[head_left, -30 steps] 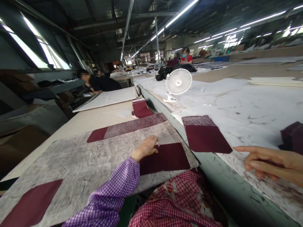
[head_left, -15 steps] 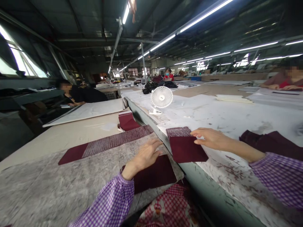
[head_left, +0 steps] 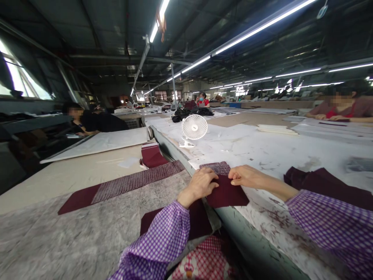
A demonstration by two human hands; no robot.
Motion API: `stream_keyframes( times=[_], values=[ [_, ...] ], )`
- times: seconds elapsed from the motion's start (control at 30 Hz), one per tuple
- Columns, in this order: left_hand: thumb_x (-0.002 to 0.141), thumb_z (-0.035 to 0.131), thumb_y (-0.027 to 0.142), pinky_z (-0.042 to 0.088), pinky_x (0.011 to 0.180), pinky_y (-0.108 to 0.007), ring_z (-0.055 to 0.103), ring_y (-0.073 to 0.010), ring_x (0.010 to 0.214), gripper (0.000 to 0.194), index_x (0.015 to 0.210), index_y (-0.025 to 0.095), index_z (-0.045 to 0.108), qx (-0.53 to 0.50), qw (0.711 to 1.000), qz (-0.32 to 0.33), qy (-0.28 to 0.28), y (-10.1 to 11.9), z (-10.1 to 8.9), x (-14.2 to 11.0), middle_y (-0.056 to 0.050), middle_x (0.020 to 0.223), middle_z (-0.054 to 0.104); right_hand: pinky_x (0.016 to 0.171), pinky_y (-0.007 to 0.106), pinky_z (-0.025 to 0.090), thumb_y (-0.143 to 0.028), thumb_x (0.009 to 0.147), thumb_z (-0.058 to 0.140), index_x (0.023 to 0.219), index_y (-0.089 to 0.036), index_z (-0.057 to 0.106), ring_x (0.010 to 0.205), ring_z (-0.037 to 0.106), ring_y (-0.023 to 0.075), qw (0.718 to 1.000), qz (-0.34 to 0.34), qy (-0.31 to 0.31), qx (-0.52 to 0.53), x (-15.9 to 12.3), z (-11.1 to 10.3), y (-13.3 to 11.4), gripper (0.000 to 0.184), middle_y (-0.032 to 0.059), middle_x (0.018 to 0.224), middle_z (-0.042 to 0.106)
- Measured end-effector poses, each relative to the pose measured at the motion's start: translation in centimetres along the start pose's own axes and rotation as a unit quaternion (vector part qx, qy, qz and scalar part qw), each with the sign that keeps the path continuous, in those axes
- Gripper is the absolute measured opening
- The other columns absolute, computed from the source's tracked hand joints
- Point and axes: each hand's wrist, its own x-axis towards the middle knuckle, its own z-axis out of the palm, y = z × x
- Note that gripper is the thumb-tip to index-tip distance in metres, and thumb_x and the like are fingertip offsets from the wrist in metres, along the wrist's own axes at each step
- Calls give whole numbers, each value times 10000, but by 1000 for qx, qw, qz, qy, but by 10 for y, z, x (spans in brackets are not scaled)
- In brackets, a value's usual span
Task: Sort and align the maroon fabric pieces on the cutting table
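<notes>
Maroon fabric pieces (head_left: pixel 227 196) lie on the edge of the right-hand table, with a mottled grey-maroon strip (head_left: pixel 220 168) showing along their far side. At their left edge is my left hand (head_left: pixel 201 183), fingers bent and closed on the cloth. My right hand (head_left: pixel 247 177) pinches the far right part of the same pieces between thumb and fingers. Another maroon piece (head_left: pixel 201 223) rests on the grey mottled cloth (head_left: pixel 110 229), partly covered by my left sleeve. A row of overlapped maroon pieces (head_left: pixel 125 184) stretches across that cloth.
A white clip fan (head_left: pixel 194 127) stands on the right table, beyond my hands. Dark maroon fabric (head_left: pixel 326 186) lies right of my right arm. Folded maroon cloth (head_left: pixel 153 154) sits on the left table. A gap (head_left: pixel 166 146) runs between the tables. Several people work farther off.
My left hand has moved right, from above the lower maroon piece to the pieces at my right hand. My right hand has closed its fingers on them. The view has shifted slightly.
</notes>
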Motion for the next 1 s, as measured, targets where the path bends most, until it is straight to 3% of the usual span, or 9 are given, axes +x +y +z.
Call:
stream_keyframes(
  times=[0.1,0.2,0.33,0.47,0.57,0.67,0.83,1.0],
  values=[
    [875,581,392,422,942,-376,533,-229,1036,254,969,163,636,16,999,26,28,17,0,-5,-77,1063,611,632,255,418,-223,670,554,768,-197,672,711,616,180,1000,11,-11,-5,2,-1,-5,155,21,762,694],
    [816,583,562,439,879,-368,531,-236,985,429,956,159,625,5,997,76,-4,35,1,-13,-76,1002,607,583,252,377,-191,640,532,700,-202,659,661,575,169,1000,19,5,-5,1,-2,-12,141,13,696,668],
    [830,623,448,439,850,-345,541,-220,965,284,935,185,628,-13,996,76,-41,45,3,-19,-55,1005,618,552,242,352,-189,642,514,646,-202,637,614,525,144,999,22,27,26,-2,-1,-16,124,0,645,633],
    [812,647,436,451,855,-344,564,-227,973,306,982,183,616,-57,998,6,-22,48,6,-14,-65,1013,636,526,230,344,-202,630,521,603,-185,610,584,484,124,995,33,48,81,-1,-1,-14,95,-21,593,586],
    [775,654,511,460,868,-389,574,-272,998,443,1023,149,598,-60,994,-92,8,58,13,-4,-108,1026,638,481,232,310,-226,629,525,539,-171,569,535,438,114,989,52,54,125,3,-2,-13,114,-31,512,497],
    [755,668,485,444,902,-457,557,-341,1048,462,1012,105,608,-19,988,-151,12,70,21,9,-168,1048,628,455,241,271,-238,634,531,496,-168,530,496,395,108,983,67,63,161,5,-2,-15,154,-37,461,412],
    [831,498,159,434,917,-488,549,-343,1070,213,996,89,614,20,982,-190,3,77,30,21,-193,1084,617,448,229,298,-234,647,515,540,-164,565,485,425,106,973,75,72,207,3,-2,-17,137,-29,471,456],
    [838,534,243,443,909,-466,553,-322,1051,220,1018,132,596,22,986,-166,4,69,29,18,-164,1098,601,447,210,337,-199,622,530,643,-166,613,493,492,113,970,78,79,216,-15,-11,-4,92,-20,514,542]
  ],
)
